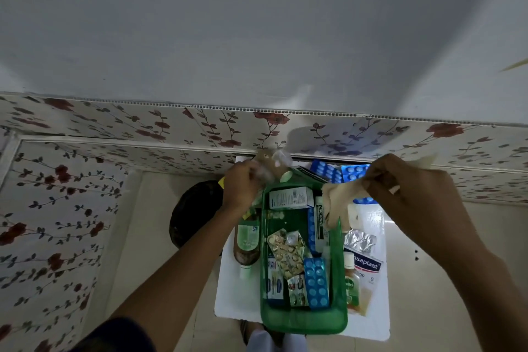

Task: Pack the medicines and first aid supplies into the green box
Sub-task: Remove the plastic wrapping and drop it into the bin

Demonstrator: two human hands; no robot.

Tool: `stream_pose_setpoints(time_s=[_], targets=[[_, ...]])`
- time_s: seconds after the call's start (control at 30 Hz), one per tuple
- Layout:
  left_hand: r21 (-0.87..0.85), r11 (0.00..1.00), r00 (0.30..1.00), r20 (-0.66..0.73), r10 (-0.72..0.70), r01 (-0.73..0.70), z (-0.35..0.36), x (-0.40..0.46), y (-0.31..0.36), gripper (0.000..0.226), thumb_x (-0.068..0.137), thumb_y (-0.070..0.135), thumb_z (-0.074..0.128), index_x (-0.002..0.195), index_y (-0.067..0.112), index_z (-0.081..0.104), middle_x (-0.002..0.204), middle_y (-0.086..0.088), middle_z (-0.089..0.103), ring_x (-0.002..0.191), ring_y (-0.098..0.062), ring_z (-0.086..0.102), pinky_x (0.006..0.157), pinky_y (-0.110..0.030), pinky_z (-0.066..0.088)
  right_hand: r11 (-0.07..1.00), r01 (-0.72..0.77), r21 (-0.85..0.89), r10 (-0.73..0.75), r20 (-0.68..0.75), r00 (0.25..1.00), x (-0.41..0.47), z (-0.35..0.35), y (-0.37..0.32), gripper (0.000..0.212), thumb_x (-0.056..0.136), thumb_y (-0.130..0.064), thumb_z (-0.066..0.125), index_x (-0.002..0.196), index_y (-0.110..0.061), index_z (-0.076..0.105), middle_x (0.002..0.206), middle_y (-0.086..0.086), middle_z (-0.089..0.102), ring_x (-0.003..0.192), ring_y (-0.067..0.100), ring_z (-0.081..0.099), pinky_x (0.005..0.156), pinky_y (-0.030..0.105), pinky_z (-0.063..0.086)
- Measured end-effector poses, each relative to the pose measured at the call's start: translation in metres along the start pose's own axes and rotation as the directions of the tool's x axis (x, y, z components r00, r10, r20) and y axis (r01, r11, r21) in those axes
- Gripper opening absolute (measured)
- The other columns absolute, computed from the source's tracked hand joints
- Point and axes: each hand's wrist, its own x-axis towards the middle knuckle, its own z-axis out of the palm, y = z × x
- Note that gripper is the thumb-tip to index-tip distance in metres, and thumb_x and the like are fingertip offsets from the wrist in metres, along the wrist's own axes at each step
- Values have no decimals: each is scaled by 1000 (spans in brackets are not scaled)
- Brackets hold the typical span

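Over a white board (234, 288) set on a pale tiled floor, a person stretches a beige bandage (338, 203) between both hands above a green box (338, 320). At the far left corner of the box, the left hand (243, 186) has its fingers closed on a crumpled clear wrapper (274, 164) with some of the beige cloth in it, while the right hand (408, 183) pinches the other end of the bandage between thumb and fingers, the loose middle sagging onto the box's right rim. Already inside lie a white carton (290, 198), a long white tube box (320, 226), gold pill strips (287, 251) and a blue pill strip (316, 283). Outside the box (still on the board) are a green-labelled bottle (247, 240) to the left, a plaster pack (367, 266), a small antiseptic bottle (352, 280) and a silver pill strip (360, 241) to the right, and more blue pill strips (340, 171) beyond the far end. Flower-patterned panels (57, 208) line the walls.
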Motion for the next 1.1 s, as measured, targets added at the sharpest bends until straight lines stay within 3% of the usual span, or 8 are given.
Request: stream_pose_setpoints(time_s=[0.2, 0.37, 0.47, 0.63, 0.77, 0.87, 0.97, 1.1], targets=[[-431, 892, 989, -3, -148, 132, -11, -9, 14, 16, 83, 0, 57, 83, 16, 61, 89, -6, 64, 87, -21, 58, 80, -33, 46, 982, -108, 156, 111, -7, 994, -19, -1, 1, 10, 76, -9, 70, 81, -15, 64, 62, -12, 58, 52, -10, 50, 62, -4, 38], [-689, 675, 963, 152, -224, 266, -21, -16, 22, 27, 84, -8, 50, 83, 15, 62, 87, -5, 66, 87, -24, 61, 80, -34, 55, 978, -115, 175, 117, 0, 993, -26, -3, -5, 7, 79, -11, 66, 83, -16, 64, 64, -17, 55, 59, -12, 50, 55, 8, 33], [-586, 770, 967, 112, -231, 252, -25, -21, 20, 21, 87, -6, 47, 85, 11, 59, 83, -1, 62, 83, -20, 58, 68, -23, 51, 976, -113, 189, 116, -8, 993, -26, -3, -9, 7, 80, -13, 66, 84, -18, 63, 65, -13, 58, 62, -12, 50, 55, 7, 34], [-431, 897, 995, 33, -94, 99, -41, -26, 18, 25, 88, -1, 50, 83, 22, 57, 86, 1, 63, 81, -15, 57, 77, -31, 46, 981, -68, 180, 73, -20, 997, -25, 0, -14, 7, 80, -13, 67, 85, -16, 64, 65, -14, 58, 52, -9, 50, 54, 4, 34], [-545, 833, 986, -65, -151, 92, -56, -42, 19, 20, 88, -3, 49, 88, 15, 59, 82, 3, 63, 71, -8, 62, 64, -20, 50, 992, -17, 128, 15, 14, 1000, -23, 7, -19, 6, 78, -18, 70, 83, -19, 68, 64, -8, 65, 52, 6, 53, 57, 10, 37], [-699, 703, 963, -82, -258, 128, -72, -60, 15, 22, 88, 0, 51, 84, 20, 59, 78, 1, 64, 57, 2, 63, 58, -16, 52, 986, 57, 154, -56, -14, 998, -26, 7, -34, 7, 74, -21, 75, 80, -21, 73, 61, -12, 57, 52, 1, 48, 54, 11, 34], [-759, 637, 940, -104, -325, 136, -96, -79, -2, 17, 89, 6, 55, 81, 19, 63, 68, 3, 66, 56, -2, 61, 58, -18, 51, 971, 160, 178, -155, -41, 987, -24, 19, -63, 14, 64, -25, 80, 78, -26, 76, 72, 2, 57, 72, 18, 45, 57, 25, 33], [-650, 741, 946, -102, -307, 170, -129, -107, -38, 18, 84, 2, 60, 76, 19, 64, 54, 16, 67, 52, 4, 58, 52, -10, 46, 906, 420, 49, -419, -29, 908, -14, 74, -129, 5, 66, -34, 72, 62, -31, 72, 119, 11, 59, 113, 31, 37, 82, 44, 33]])
